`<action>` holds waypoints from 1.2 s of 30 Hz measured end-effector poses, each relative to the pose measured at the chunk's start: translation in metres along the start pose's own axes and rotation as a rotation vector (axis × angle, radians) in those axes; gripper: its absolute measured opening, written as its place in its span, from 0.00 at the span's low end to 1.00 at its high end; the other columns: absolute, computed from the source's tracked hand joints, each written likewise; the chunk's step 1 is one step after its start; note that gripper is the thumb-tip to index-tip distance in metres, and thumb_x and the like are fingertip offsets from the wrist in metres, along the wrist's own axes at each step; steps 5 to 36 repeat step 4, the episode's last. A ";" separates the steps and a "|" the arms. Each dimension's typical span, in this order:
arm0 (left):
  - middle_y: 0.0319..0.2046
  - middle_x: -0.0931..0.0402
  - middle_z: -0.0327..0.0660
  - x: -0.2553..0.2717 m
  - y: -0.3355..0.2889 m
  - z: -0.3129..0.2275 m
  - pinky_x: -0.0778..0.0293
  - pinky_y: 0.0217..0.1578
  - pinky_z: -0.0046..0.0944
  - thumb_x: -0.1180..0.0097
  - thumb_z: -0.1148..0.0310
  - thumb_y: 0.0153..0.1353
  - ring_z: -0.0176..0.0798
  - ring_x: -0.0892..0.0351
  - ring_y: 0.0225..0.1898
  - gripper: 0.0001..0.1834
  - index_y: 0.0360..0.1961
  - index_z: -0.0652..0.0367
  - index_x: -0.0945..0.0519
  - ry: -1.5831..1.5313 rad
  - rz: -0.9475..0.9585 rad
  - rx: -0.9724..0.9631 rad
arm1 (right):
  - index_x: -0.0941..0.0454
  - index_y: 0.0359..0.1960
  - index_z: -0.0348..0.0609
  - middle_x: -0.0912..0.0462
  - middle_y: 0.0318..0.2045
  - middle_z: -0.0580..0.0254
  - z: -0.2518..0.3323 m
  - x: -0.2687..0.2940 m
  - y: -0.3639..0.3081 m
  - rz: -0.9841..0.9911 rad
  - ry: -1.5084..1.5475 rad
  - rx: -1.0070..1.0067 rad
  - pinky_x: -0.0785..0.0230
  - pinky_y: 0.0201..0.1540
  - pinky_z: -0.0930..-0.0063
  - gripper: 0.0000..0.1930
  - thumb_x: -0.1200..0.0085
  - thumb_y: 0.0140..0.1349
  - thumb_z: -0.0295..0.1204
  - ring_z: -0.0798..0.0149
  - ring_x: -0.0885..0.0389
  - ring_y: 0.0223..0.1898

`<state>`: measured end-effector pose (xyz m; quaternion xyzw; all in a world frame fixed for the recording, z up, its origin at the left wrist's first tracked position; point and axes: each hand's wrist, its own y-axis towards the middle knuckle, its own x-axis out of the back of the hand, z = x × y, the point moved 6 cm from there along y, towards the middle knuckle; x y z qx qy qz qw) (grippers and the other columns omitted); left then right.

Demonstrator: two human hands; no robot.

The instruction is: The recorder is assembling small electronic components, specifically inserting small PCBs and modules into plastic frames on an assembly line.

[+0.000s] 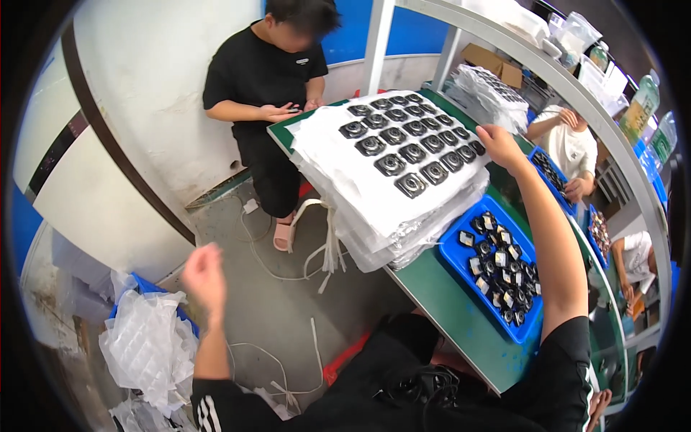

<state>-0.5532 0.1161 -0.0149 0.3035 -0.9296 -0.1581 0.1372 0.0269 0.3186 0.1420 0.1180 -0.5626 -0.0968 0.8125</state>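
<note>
Rows of small black square parts with round, lens-like centres (412, 153) lie on a white sheet (342, 180). This sheet tops a stack of white and clear plastic layers (374, 245) on the green table. My right hand (502, 147) is at the stack's right edge, fingers curled beside the end of a row; whatever is between the fingertips is hidden. In front of the stack, a blue tray (469, 289) holds many loose black parts (504, 266), some with pale labels. My left hand (205, 279) is raised over the floor at left, away from the table, its fingers smeared by motion.
Crumpled white plastic sheets (147, 342) fill a blue bin at lower left. Beyond the table a person in black (263, 79) stands holding something small. A grey metal frame (547, 61) arches over the table's right side, with co-workers behind it. Cords (317, 353) trail over the floor.
</note>
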 end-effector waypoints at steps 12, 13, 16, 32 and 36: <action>0.18 0.30 0.46 -0.121 0.015 -0.144 0.34 0.22 0.37 0.37 0.68 0.56 0.42 0.27 0.19 0.11 0.21 0.58 0.23 0.268 0.193 -0.565 | 0.22 0.49 0.32 0.16 0.38 0.50 -0.024 -0.018 0.024 0.220 0.057 -0.200 0.31 0.47 0.69 0.24 0.53 0.67 0.44 0.60 0.20 0.40; 0.18 0.30 0.46 -0.121 0.015 -0.144 0.34 0.22 0.37 0.37 0.68 0.56 0.42 0.27 0.19 0.11 0.21 0.58 0.23 0.268 0.193 -0.565 | 0.22 0.49 0.32 0.16 0.38 0.50 -0.024 -0.018 0.024 0.220 0.057 -0.200 0.31 0.47 0.69 0.24 0.53 0.67 0.44 0.60 0.20 0.40; 0.18 0.30 0.46 -0.121 0.015 -0.144 0.34 0.22 0.37 0.37 0.68 0.56 0.42 0.27 0.19 0.11 0.21 0.58 0.23 0.268 0.193 -0.565 | 0.22 0.49 0.32 0.16 0.38 0.50 -0.024 -0.018 0.024 0.220 0.057 -0.200 0.31 0.47 0.69 0.24 0.53 0.67 0.44 0.60 0.20 0.40; 0.18 0.30 0.46 -0.121 0.015 -0.144 0.34 0.22 0.37 0.37 0.68 0.56 0.42 0.27 0.19 0.11 0.21 0.58 0.23 0.268 0.193 -0.565 | 0.22 0.49 0.32 0.16 0.38 0.50 -0.024 -0.018 0.024 0.220 0.057 -0.200 0.31 0.47 0.69 0.24 0.53 0.67 0.44 0.60 0.20 0.40; 0.18 0.30 0.46 -0.121 0.015 -0.144 0.34 0.22 0.37 0.37 0.68 0.56 0.42 0.27 0.19 0.11 0.21 0.58 0.23 0.268 0.193 -0.565 | 0.22 0.49 0.32 0.16 0.38 0.50 -0.024 -0.018 0.024 0.220 0.057 -0.200 0.31 0.47 0.69 0.24 0.53 0.67 0.44 0.60 0.20 0.40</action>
